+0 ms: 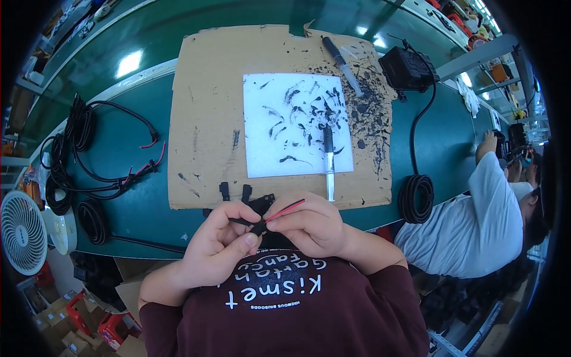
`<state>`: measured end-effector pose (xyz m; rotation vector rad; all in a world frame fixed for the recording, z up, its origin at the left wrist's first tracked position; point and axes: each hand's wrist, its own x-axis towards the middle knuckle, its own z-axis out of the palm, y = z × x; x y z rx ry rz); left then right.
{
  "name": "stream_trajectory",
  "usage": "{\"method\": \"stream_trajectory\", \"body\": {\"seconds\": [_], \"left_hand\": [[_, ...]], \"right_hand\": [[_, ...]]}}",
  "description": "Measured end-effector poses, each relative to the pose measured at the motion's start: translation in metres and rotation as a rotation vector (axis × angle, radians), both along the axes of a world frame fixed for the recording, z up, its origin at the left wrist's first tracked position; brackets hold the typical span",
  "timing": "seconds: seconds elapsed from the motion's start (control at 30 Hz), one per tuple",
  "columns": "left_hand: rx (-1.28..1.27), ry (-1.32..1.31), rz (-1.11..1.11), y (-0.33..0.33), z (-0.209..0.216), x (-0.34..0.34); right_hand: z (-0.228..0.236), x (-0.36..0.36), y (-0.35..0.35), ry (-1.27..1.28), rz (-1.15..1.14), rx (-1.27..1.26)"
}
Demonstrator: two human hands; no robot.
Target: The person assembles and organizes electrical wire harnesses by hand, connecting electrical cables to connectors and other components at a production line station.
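Close to my body, at the table's near edge, both hands are closed on one black cable end. My left hand [219, 245] pinches its thick black part [258, 228] between thumb and fingers. My right hand [312, 226] grips beside it, where a red and a black wire [288, 209] stick out to the upper right between the fingers. Just beyond my hands lies a black part with prongs [246, 193], partly hidden by them. A white sheet [267, 156] with black smears rests on the cardboard [205, 89].
A syringe [329, 160] lies across the sheet's lower edge; another syringe [344, 66] lies above it. At left are coiled black cables [59, 172] and a white fan [24, 232]. A black box [409, 68] with a coiled cable [416, 199] stands right, near a co-worker in white [476, 220].
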<state>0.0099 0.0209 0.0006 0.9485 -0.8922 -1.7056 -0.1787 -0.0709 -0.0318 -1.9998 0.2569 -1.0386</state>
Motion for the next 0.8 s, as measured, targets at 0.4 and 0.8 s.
{"method": "stream_trajectory", "body": {"seconds": [0.4,0.8], "left_hand": [[0.146,-0.044,0.065,-0.005,-0.005,-0.006],[0.174,0.004,0.219,-0.007,-0.024,0.001]], "right_hand": [[-0.008,-0.001,0.002,-0.047,-0.097,-0.221],[0.026,-0.046,-0.012,0.529,-0.214,-0.160]]}}
